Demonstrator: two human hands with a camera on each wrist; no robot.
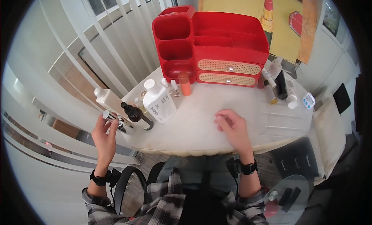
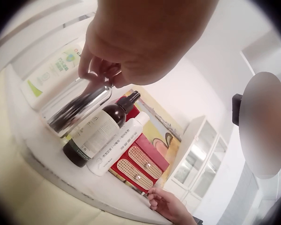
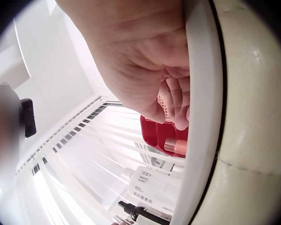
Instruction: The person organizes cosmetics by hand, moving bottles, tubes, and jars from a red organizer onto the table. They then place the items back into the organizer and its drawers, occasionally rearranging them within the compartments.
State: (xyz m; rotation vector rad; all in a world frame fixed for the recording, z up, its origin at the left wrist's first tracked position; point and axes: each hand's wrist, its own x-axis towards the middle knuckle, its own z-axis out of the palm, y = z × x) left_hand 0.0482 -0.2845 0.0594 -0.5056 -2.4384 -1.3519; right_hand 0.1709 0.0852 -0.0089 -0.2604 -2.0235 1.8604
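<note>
At the table's left end, my left hand (image 1: 104,137) pinches the top of a shiny silver bottle (image 2: 79,112) between thumb and fingers. In the left wrist view its mirror-like body stands close to the table top. Right beside it are a dark brown spray bottle (image 1: 137,115) with a pale label and a large white bottle (image 1: 159,103). Behind the silver bottle rises a white bottle (image 1: 110,100) with a green print, partly hidden. My right hand (image 1: 234,130) rests at the front middle of the table, fingers loosely curled, holding nothing.
A red organizer (image 1: 232,50) with two woven-front drawers stands at the back. Before it are an orange tube (image 1: 185,85) and small bottles (image 1: 175,87). Several tubes and bottles (image 1: 281,85) lie at the right, near a small white timer (image 1: 308,101). White slats (image 1: 104,35) border the left.
</note>
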